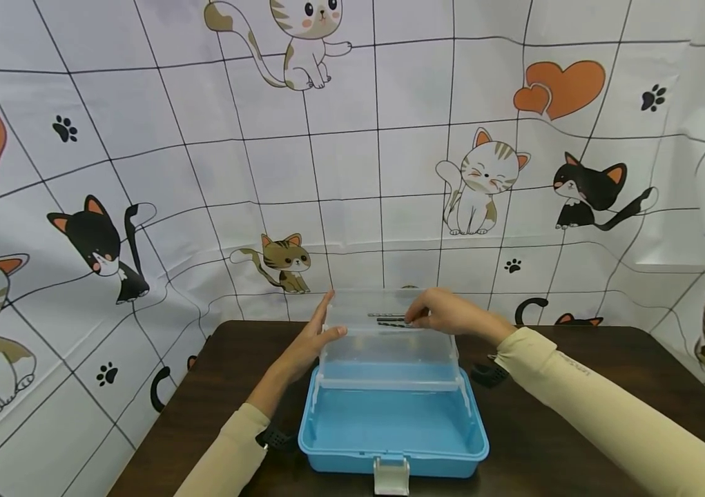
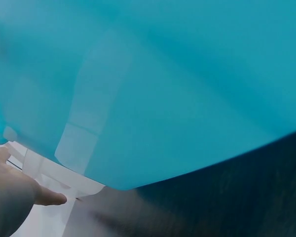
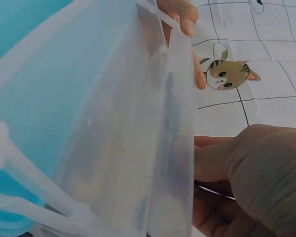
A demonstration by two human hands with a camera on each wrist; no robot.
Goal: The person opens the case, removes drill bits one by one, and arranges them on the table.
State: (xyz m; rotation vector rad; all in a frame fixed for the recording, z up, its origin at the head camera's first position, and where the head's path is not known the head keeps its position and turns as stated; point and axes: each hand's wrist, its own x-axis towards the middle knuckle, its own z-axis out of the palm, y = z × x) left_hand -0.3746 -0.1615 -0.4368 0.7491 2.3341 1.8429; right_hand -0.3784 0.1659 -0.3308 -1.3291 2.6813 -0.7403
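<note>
A light blue toolbox [image 1: 392, 421] stands with its translucent trays raised at the back. In the upper tray [image 1: 358, 304] lie several thin dark drill bits [image 1: 383, 324], roughly parallel. My right hand [image 1: 451, 314] reaches over the tray from the right. Its curled fingers pinch at the right end of a drill bit, and the fingertips hide that end. With extended fingers and thumb spread, my left hand [image 1: 310, 345] rests against the tray's left side. In the right wrist view, the tray wall blurs what lies behind it.
A dark brown table [image 1: 253, 345] carries the toolbox. The toolbox's white front latch [image 1: 391, 476] hangs down. Behind the table hangs a white grid-patterned sheet [image 1: 346, 172] printed with cats and hearts. The lower tray [image 1: 389, 348] sits between the upper tray and the blue base.
</note>
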